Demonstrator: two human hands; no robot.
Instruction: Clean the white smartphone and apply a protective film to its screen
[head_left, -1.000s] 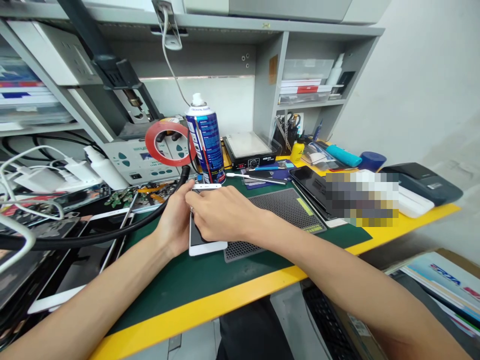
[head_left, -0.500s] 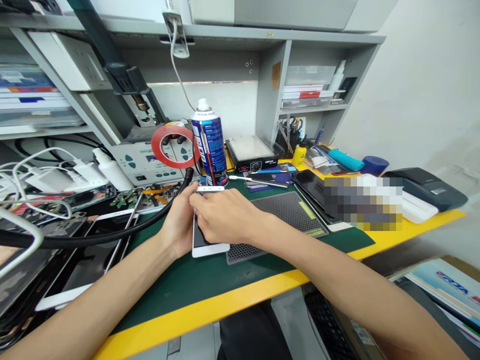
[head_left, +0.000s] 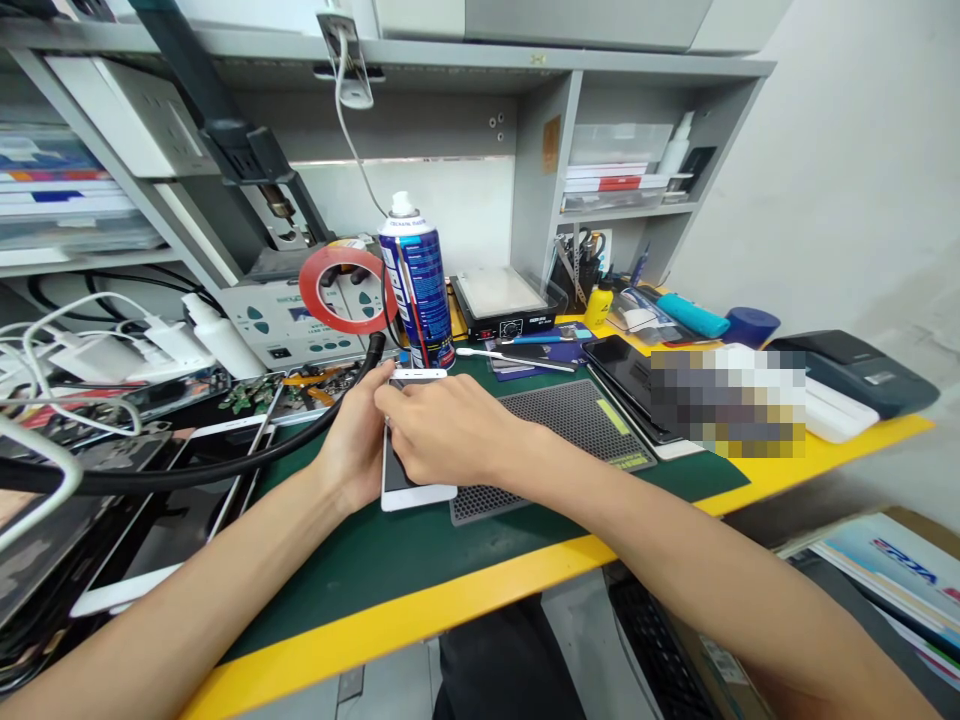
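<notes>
A white-framed smartphone (head_left: 420, 497) with a dark screen lies at the middle of the green mat (head_left: 337, 590). My left hand (head_left: 360, 440) grips its left edge, thumb up near the top corner. Across the screen rests my right hand (head_left: 450, 430), its fingers curled and closed at the left side of the phone, close to the left thumb. The back of this hand hides most of the screen, and I cannot make out whether anything small sits between its fingertips. Beneath and right of the phone is a grey perforated pad (head_left: 559, 425).
Behind the phone stand a blue spray can (head_left: 420, 290) and a red tape roll (head_left: 311, 290). A black hose (head_left: 247, 470) crosses at left above stacked phones (head_left: 165, 520). A heating plate (head_left: 502, 300) sits at the back; dark phones (head_left: 622, 370) lie at right.
The view has shifted very slightly. Both hands keep nearly the same hold on the phone, with no clear movement between them.
</notes>
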